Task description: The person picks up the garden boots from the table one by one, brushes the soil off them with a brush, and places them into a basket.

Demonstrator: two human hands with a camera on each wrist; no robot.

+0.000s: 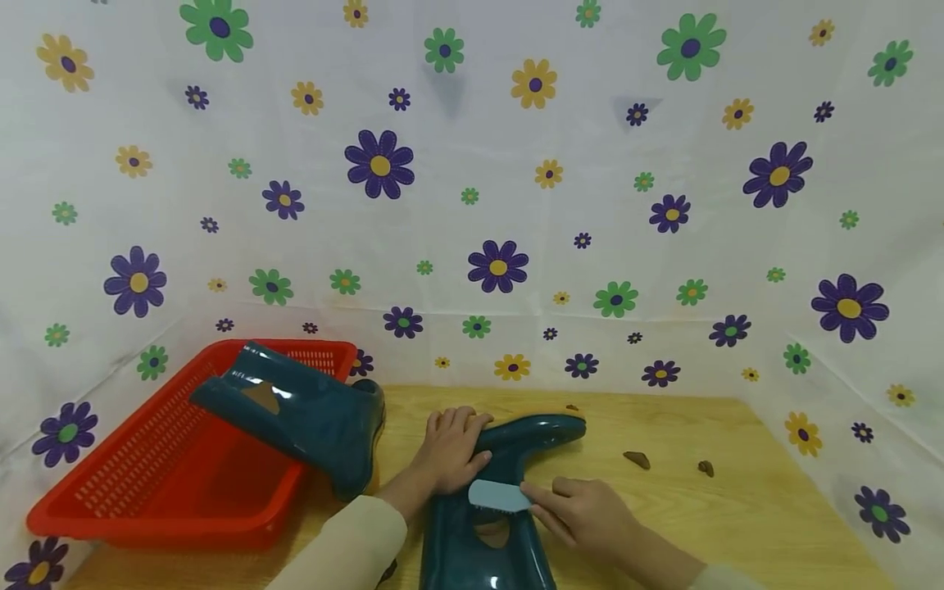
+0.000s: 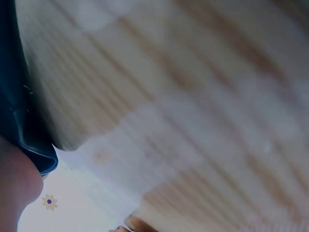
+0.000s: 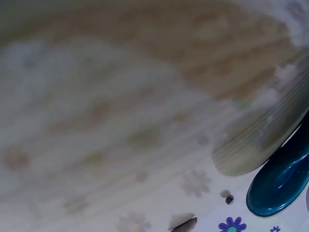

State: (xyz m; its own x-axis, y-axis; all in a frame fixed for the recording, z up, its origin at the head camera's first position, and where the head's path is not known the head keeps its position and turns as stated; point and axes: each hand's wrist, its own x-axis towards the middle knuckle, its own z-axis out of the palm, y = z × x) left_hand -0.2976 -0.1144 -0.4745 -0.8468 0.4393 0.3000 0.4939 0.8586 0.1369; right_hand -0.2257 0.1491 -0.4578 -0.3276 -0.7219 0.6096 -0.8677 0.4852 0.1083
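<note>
A dark teal rubber boot [image 1: 451, 545] lies on its side on the wooden table, its toe pointing right. My left hand [image 1: 451, 453] grips it around the heel and ankle, thumb toward the shaft. Between the fingers and thumb of my right hand [image 1: 586, 518] is a light blue brush [image 1: 497, 495], bristles down against the boot's shaft. Just below the brush is a brown patch [image 1: 494, 534] on the shaft. In the right wrist view the boot's toe [image 3: 277, 191] shows at the right edge; the brush is out of that view.
Another teal boot [image 1: 306, 410], also with a brown patch [image 1: 263, 397], leans on the rim of a red plastic basket [image 1: 199, 537] at the left. Brown clumps [image 1: 636, 460] lie on the table [image 1: 708, 524] at the right. A flowered white sheet [image 1: 457, 229] surrounds the back and sides.
</note>
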